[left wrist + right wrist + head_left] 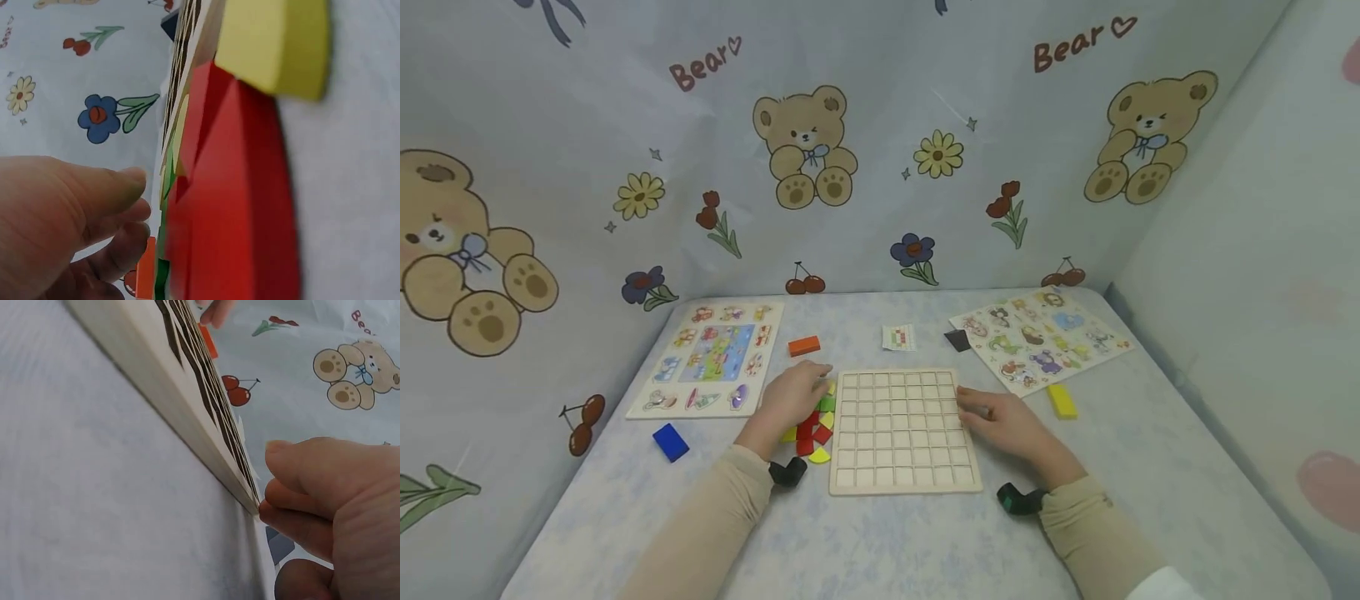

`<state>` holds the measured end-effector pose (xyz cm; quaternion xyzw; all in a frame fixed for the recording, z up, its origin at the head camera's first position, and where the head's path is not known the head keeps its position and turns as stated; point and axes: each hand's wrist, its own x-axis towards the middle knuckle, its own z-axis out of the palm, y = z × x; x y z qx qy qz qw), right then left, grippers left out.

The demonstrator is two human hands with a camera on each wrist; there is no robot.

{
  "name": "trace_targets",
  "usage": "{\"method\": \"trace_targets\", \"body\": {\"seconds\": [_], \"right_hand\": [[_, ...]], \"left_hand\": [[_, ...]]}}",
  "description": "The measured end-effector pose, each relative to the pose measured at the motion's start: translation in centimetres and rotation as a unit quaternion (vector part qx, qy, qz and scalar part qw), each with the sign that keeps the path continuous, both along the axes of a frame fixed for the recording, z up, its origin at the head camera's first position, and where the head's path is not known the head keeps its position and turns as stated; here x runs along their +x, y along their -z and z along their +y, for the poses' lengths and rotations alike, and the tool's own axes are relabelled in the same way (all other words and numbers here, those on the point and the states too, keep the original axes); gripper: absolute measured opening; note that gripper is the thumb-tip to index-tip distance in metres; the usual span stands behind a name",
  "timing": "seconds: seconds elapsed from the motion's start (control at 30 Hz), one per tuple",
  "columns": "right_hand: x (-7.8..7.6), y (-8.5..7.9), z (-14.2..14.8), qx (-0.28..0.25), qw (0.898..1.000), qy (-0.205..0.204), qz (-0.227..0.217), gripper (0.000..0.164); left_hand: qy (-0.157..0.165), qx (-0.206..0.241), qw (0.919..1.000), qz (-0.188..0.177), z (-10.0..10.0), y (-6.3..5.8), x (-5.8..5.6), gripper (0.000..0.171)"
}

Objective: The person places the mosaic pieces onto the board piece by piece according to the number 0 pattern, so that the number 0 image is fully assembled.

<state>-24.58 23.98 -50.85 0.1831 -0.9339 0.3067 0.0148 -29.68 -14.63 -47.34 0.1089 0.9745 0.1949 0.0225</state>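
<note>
Two hands at a grid board before a wall cloth printed "Bear"

The word "Bear" can be read twice in brown on the wall cloth (880, 133), each time with a small heart beside it; both wrist views catch part of such lettering. A small card (898, 337) behind the board has print too small to read.

The pale grid board (906, 431) lies flat on the counter (880, 550) between the hands, its squares bare. Just left of it are small red, green and yellow pieces (806, 433). The left hand (792, 396) is above them, its fingers (128, 247) loosely bent, the thumb close to them, with nothing seen in their hold. The right hand (1009, 423) is at the board's right edge, fingers relaxed and slightly curled, touching rather than gripping it.

The left wrist view shows the thickness of the red and yellow pieces, which look flat from the head. The right wrist view shows the board's side and the thumb raised clear of it, while a lower fingertip meets the corner.

Only the head view takes in the blue block (671, 442), the yellow block (1062, 402) and both picture boards (643, 406) whole.
</note>
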Motion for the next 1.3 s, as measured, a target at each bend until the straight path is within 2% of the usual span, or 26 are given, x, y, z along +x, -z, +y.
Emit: {"method": "trace_targets", "body": {"seconds": [0.17,0.33,0.47,0.63,1.0,1.2,1.3], "right_hand": [[0.1,-0.1,-0.2,-0.007,1.0,0.012,-0.006,0.04],[0.2,-0.3,-0.4,0.012,1.0,-0.001,-0.009,0.038],[0.1,-0.2,-0.4,0.027,1.0,-0.003,-0.008,0.038],[0.0,-0.2,-0.2,0.024,1.0,-0.006,-0.009,0.039],[0.2,-0.4,-0.4,0.008,1.0,-0.002,-0.023,0.038],[0.3,-0.4,-0.3,0.009,1.0,-0.003,-0.024,0.038],[0.2,-0.6,-0.3,0.008,1.0,-0.001,-0.029,0.038]], "left_hand": [[0.027,-0.018,0.9993,0.015,-0.5,0.9,-0.4,0.041],[0.052,-0.033,0.9978,0.025,-0.8,1.3,-0.3,0.039],[0.056,-0.043,0.9966,0.044,-0.7,1.6,-0.3,0.035],[0.041,-0.041,0.9967,0.056,-0.6,1.6,-0.4,0.029],[-0.015,-0.006,0.9993,0.034,-0.8,0.7,-0.2,0.017],[-0.021,0.023,0.999,0.031,-0.5,-0.1,0.2,0.016],[-0.018,0.056,0.998,0.025,-0.1,-0.5,0.4,0.019]]}}
